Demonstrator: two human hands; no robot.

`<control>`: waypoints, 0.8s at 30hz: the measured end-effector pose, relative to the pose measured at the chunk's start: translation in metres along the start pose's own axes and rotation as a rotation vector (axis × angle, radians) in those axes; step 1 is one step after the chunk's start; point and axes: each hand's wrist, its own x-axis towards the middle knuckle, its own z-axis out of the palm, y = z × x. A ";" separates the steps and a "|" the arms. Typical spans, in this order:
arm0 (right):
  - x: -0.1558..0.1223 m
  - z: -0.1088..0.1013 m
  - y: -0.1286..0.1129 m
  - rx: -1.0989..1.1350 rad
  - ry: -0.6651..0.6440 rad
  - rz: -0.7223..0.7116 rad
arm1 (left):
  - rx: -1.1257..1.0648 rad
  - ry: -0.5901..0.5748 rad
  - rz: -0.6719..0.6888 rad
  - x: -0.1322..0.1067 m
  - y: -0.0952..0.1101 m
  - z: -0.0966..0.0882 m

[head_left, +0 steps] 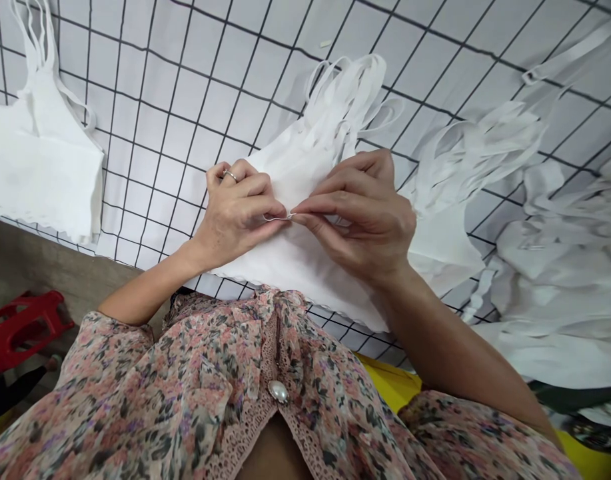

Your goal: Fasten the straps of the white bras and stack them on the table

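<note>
Between my two hands, above a white strappy top [295, 150], stretches a thin, pale, wire-like piece [280, 218]; whether it is thread or a fine pin I cannot tell. My left hand [242, 213], with a ring on one finger, pinches its left end between thumb and forefinger. At the other end, a small twisted or looped bit sits at the thumb and fingertips of my right hand [362, 213], which are also closed in a pinch. The top lies flat beneath both hands, its bunch of straps [352, 93] fanned out beyond them.
More white tops [445, 233] with tangled straps lie to the right, beside a large white garment heap [560, 267]. Another pile of white tops [40, 160] is at left. The grid-patterned table cover [150, 127] runs underneath. A red stool [28, 327] stands on the floor.
</note>
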 end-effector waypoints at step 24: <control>-0.004 -0.009 0.006 -0.098 -0.078 -0.005 | -0.022 0.016 0.061 -0.001 -0.005 0.003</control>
